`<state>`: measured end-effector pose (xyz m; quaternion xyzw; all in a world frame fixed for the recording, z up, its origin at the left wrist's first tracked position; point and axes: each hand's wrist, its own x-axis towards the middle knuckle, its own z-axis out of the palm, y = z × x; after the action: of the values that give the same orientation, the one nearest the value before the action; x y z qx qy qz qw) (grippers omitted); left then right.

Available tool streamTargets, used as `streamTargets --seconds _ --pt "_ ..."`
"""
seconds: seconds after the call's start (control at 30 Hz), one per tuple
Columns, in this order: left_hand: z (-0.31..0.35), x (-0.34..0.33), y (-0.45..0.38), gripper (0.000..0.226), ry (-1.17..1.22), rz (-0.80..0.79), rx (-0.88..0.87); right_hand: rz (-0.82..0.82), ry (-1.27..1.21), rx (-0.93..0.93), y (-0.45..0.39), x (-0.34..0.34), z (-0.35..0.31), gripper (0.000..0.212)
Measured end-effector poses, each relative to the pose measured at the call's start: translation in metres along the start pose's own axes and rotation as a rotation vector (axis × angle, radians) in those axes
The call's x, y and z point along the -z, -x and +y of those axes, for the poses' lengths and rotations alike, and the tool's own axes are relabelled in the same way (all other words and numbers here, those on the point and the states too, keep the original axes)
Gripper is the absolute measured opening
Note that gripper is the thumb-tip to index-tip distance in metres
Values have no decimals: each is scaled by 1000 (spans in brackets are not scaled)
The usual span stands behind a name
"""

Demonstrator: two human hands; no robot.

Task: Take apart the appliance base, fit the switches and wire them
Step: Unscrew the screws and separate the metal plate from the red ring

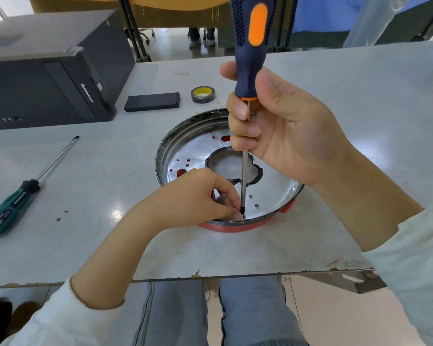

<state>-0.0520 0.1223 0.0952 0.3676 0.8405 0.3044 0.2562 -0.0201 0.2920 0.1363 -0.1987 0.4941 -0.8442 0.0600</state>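
Note:
The appliance base (185,151), a round shiny metal pan with a red rim and an irregular cut-out in its middle, lies on the table in front of me. My right hand (280,126) grips a blue-and-orange screwdriver (250,46) upright, fingers curled round the handle's lower end and the shaft. Its tip stands on the pan's near inner edge. My left hand (198,196) pinches something small right at the tip; what it holds is hidden by the fingers.
A green-handled screwdriver (18,193) lies at the left. A black computer case (48,71) stands at the back left, a flat black box (152,101) and a roll of black tape (202,94) behind the pan. The table's front edge (210,274) is close to my knees.

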Motion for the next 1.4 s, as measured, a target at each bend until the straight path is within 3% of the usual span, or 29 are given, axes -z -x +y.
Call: streamTargets --seconds 0.77,1.4 --pt "-4 0 -2 6 14 -1 22 -47 -5 -10 -2 0 0 35" --pt "-1 3 0 13 15 -27 17 -30 31 6 2 -3 1 30"
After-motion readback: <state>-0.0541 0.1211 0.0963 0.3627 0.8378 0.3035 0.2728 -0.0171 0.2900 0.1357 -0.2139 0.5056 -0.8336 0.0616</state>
